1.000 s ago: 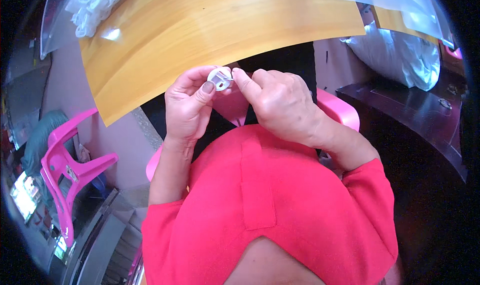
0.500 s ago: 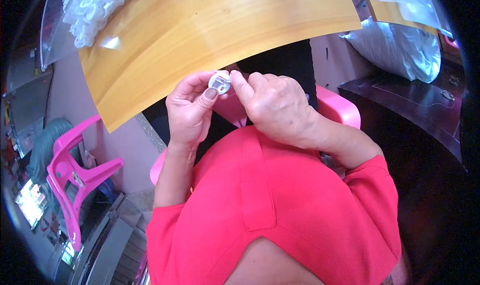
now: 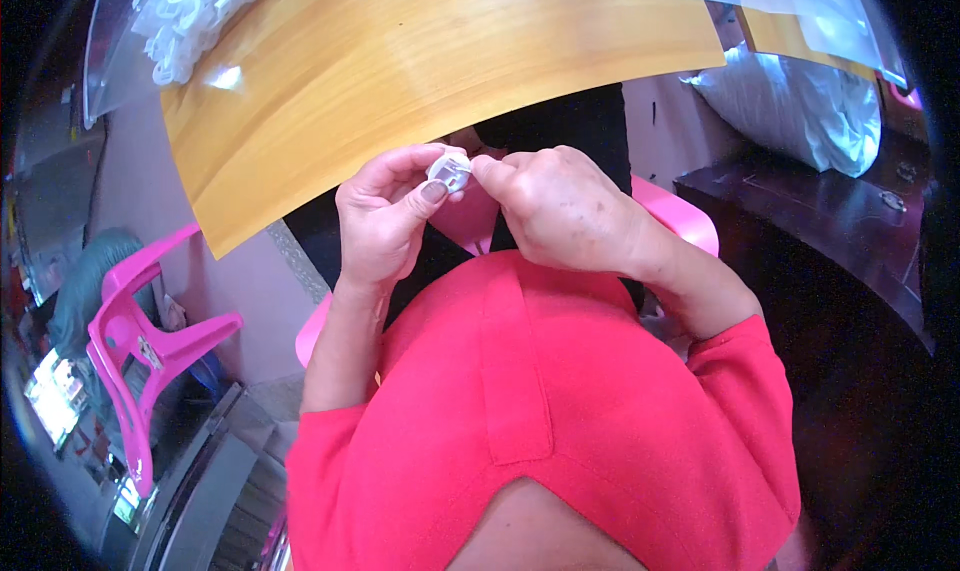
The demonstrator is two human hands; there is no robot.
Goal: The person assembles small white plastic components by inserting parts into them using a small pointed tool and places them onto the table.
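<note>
Between the thumb and fingers of my left hand sits a small round white plastic piece with a recess in its face. It is held up just past the table's near edge, above my lap. My right hand comes to its right side with thumb and forefinger pinched together at the rim. Whatever lies in that pinch is too small to make out.
A wooden table spans the far side. Clear bagging with many white plastic pieces lies at its far left. A pink plastic chair stands at left, a stuffed white sack at right, beside a dark surface.
The round white piece has shifted slightly right and tilted in my left hand. My right thumb and forefinger have curled in closer at its rim.
</note>
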